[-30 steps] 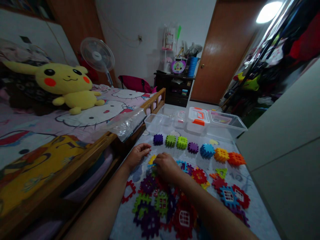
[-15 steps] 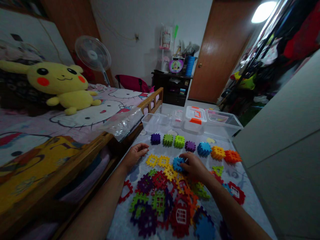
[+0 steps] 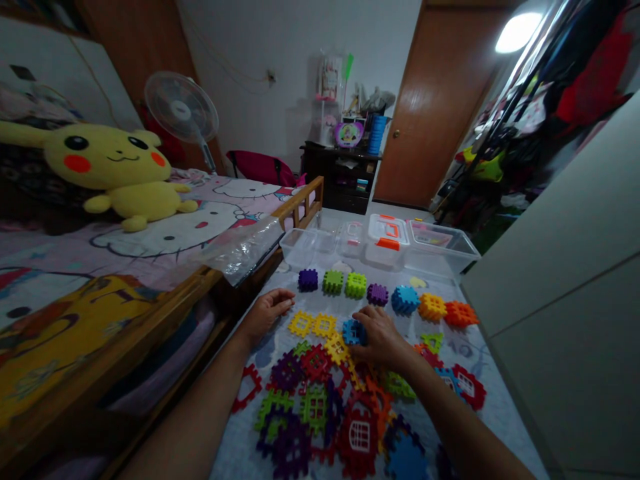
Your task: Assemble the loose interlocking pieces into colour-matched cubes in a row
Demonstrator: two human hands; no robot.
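Observation:
My right hand (image 3: 383,335) is closed around a small stack of blue interlocking plastic pieces (image 3: 353,331), thumb on the near side and fingers over the far side. My left hand (image 3: 270,313) rests on the cloth at the left edge, holding nothing, its fingers loosely stretched out. Nearest to it lie two flat yellow square pieces (image 3: 301,324) with window openings. A yellow piece (image 3: 337,349) lies just below the blue stack. Closer to me spreads a loose pile of purple, green, red and orange pieces, including a red one with a white window (image 3: 360,437).
Beyond my hands runs a row of sorted stacks: purple (image 3: 308,280), green (image 3: 333,283), blue (image 3: 405,300), yellow (image 3: 432,307) and orange (image 3: 461,314). Clear plastic boxes (image 3: 445,250) stand behind it. A wooden bed rail (image 3: 165,320) borders the left, a pale cabinet (image 3: 565,287) the right.
My right hand has shifted its grip and now covers more of the blue stack. My left hand stays in place; the whole view has moved slightly.

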